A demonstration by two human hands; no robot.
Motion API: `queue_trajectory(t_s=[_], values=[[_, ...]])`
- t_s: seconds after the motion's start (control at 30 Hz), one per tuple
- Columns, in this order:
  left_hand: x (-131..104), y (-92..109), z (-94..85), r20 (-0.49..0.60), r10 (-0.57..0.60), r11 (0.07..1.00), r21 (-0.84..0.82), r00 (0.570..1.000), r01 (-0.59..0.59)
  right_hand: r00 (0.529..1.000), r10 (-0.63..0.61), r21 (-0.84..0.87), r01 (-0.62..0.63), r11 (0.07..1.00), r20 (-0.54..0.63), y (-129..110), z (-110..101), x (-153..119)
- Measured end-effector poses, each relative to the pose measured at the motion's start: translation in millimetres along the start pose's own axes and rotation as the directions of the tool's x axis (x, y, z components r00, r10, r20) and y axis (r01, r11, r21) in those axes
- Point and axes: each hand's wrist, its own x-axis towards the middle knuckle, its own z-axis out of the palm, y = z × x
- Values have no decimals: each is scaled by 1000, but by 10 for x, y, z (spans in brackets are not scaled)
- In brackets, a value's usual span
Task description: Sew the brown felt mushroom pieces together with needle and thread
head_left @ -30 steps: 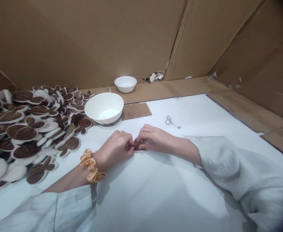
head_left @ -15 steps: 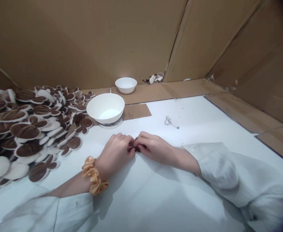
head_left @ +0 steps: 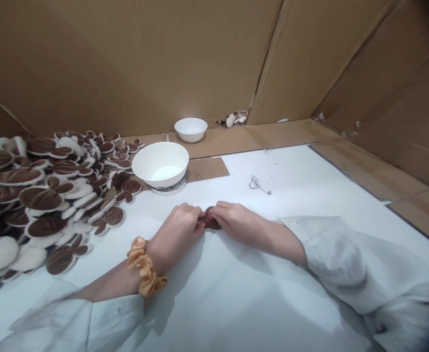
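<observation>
A small brown plush piece [head_left: 212,222] is pinched between my two hands, low over the white tabletop [head_left: 232,298]. My left hand [head_left: 181,227] closes on its left end with thumb and fingers. On its right side, my right hand [head_left: 236,224] grips with the fingertips bent down onto it. Much of the piece is covered by the fingers, and whether a needle is there I cannot tell. The large white bowl [head_left: 161,168], with dark thread wound round its lower part, stands just beyond my left hand.
Brown-and-white plush pieces [head_left: 41,198] lie heaped at the left. Behind the large bowl sits a smaller white bowl [head_left: 191,130]. A loose tangle of dark thread [head_left: 254,183] lies on the tabletop beyond my right hand. Cardboard walls [head_left: 133,63] enclose the back and right.
My right hand has shifted slightly to the right, and more of the brown plush piece shows between the hands. The left hand keeps its hold in nearly the same spot.
</observation>
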Motion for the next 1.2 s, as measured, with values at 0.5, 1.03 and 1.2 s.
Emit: queue_trajectory(t_s=[0.5,1.03,1.2], values=[[19,89,-56,84,-49,997,68,995,43,997,71,22,-71,997,3,72,-81,-73],[89,20,-10,-48,212,934,303,976,-188,986,94,130,-76,989,-136,102,-72,-158],[103,-27,-2,-62,293,913,313,954,-260,924,96,201,-21,979,-370,103,-122,-122]])
